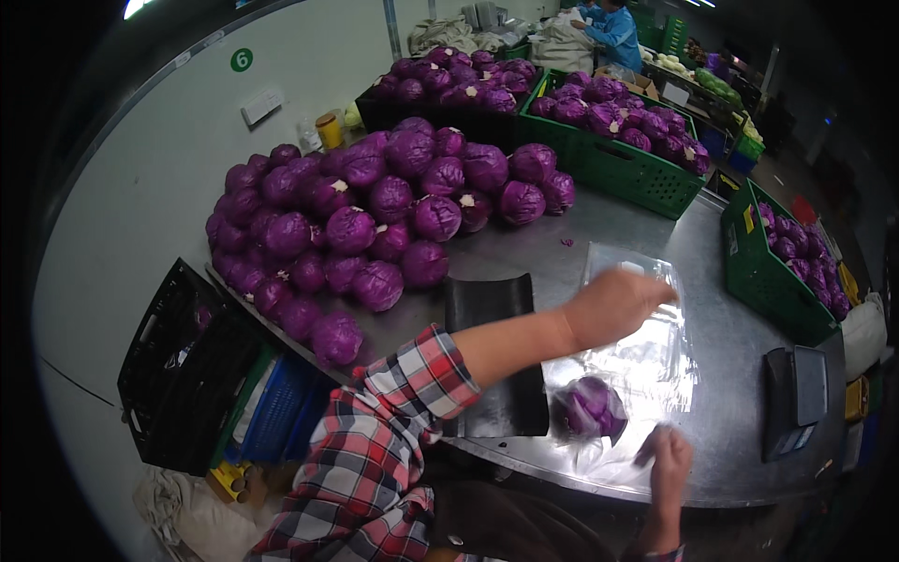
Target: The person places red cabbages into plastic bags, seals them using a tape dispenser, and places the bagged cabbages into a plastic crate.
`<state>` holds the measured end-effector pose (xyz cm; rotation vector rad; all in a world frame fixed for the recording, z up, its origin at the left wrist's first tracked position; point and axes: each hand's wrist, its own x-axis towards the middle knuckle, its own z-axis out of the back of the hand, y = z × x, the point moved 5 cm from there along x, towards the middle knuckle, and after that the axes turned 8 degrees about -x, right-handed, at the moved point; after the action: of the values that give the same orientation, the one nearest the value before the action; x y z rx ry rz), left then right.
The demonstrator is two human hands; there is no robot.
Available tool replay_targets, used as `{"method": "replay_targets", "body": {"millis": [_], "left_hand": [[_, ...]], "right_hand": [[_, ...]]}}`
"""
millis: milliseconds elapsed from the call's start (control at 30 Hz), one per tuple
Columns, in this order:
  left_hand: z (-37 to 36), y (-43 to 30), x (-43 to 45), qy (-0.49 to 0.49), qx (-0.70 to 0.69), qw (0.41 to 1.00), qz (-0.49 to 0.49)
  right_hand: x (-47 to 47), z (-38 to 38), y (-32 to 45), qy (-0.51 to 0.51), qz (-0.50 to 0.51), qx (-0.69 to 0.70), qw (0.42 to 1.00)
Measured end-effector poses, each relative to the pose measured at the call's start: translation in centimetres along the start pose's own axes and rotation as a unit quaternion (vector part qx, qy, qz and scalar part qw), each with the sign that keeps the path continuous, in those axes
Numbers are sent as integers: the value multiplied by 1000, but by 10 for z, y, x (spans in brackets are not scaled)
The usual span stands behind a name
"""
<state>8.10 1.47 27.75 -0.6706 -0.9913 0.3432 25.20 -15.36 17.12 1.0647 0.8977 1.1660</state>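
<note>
My left hand (621, 302) reaches across the steel table above a stack of clear plastic bags (650, 358). Its fingers point right, and whether they pinch anything is hidden. Below that arm, one red cabbage (591, 407) sits in a clear plastic bag (586, 453) near the table's front edge. Just right of it is my right hand (667, 449), fingers curled and partly blurred; I cannot make out whether something is in it. A black curved tray (491, 302) lies left of the bagged cabbage, partly under my left forearm.
Loose red cabbages (351, 228) are heaped on the table's left. Behind stand a black crate (435, 112) and a green crate (611, 158) of cabbages. Another green crate (772, 281) and a scale (793, 400) are at right. A person in blue (618, 35) works far back.
</note>
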Motion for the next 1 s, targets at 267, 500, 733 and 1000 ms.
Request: {"method": "replay_targets", "body": {"millis": [267,500,733,1000], "left_hand": [[-48,7,-188,60,169,965,192],[-114,45,-335,-88,-234,813,526],[-159,12,-356,-42,-487,648,584],[-119,-60,-356,-102,-372,766,515]], "right_hand": [[-107,-41,-49,-46,-102,-90,990],[-165,-51,-76,-138,-132,-184,964],[-189,-22,-110,-169,-213,-98,957],[-201,-39,-93,-155,27,-397,904]]}}
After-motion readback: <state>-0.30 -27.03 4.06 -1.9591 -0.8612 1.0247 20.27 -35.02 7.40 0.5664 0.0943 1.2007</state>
